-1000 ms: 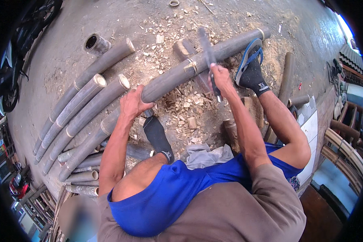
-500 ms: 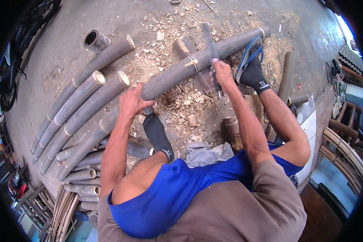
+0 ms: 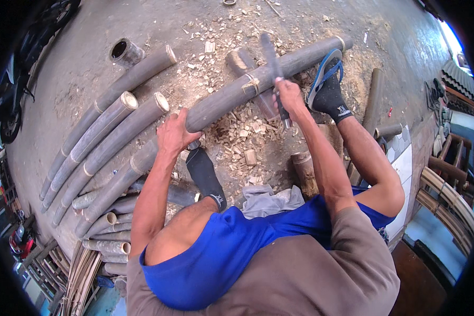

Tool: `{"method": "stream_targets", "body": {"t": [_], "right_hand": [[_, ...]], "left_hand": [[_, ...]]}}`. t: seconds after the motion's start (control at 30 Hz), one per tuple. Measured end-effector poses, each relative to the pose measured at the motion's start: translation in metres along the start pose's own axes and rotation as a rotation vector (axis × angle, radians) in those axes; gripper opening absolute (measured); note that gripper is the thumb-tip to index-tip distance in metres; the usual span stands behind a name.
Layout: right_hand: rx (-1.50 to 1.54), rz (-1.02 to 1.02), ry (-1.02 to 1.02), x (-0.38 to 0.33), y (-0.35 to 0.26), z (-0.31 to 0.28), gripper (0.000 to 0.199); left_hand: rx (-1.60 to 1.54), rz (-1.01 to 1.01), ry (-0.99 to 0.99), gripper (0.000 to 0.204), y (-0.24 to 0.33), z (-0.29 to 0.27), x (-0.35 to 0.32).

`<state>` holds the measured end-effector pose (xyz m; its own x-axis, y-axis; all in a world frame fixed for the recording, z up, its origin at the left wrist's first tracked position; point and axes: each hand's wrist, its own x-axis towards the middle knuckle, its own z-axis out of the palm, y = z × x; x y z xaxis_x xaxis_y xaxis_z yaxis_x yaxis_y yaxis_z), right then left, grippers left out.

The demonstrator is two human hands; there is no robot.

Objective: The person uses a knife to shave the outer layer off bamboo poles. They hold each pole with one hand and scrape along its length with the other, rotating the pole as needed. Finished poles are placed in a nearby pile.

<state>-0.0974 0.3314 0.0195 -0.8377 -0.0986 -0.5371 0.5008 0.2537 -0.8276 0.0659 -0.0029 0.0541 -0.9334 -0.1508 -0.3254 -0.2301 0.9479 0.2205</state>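
A long dark bamboo pole (image 3: 216, 107) slants across in front of me, from lower left to upper right, its far part resting on a wooden block (image 3: 240, 61). My left hand (image 3: 175, 131) is wrapped round the pole near my left foot. A pale, chipped notch (image 3: 251, 83) shows at a joint of the pole. In my right hand (image 3: 288, 96) is the handle of a machete, its blade (image 3: 270, 52) pointing away from me and slightly blurred, over or close beside the pole just right of the notch. My right foot in a blue-strapped sandal (image 3: 325, 79) is against the pole's far part.
Wood chips (image 3: 247, 126) litter the floor. Several cut bamboo poles (image 3: 116, 126) lie to the left, near a short hollow bamboo piece (image 3: 126, 52). A grey cloth (image 3: 271, 203) and an upright log (image 3: 304, 171) are between my legs. Bamboo strips (image 3: 450, 197) are stacked at right.
The machete and my right hand have shifted slightly to the left, the blade tip tilting left. My left hand stays on the pole, which has hardly moved.
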Motion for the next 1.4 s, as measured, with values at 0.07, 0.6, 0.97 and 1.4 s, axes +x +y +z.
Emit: {"method": "stream_targets", "body": {"t": [0.07,0.6,0.97,1.4], "right_hand": [[-0.171,-0.057,-0.143,-0.013,0.011,0.003,0.05],[-0.076,-0.043,-0.172,-0.029,0.032,0.021,0.046],[-0.186,-0.247,0.047,-0.013,0.02,-0.002,0.036],[-1.088,-0.312,-0.051,-0.085,0.009,0.048,0.056]], "left_hand": [[-0.011,0.011,0.005,0.084,0.002,0.001,-0.002],[-0.037,-0.003,-0.137,0.088,-0.006,-0.007,0.011],[-0.042,0.001,-0.121,0.087,-0.004,-0.008,0.006],[-0.033,-0.015,-0.064,0.085,-0.002,0.001,0.003]]}}
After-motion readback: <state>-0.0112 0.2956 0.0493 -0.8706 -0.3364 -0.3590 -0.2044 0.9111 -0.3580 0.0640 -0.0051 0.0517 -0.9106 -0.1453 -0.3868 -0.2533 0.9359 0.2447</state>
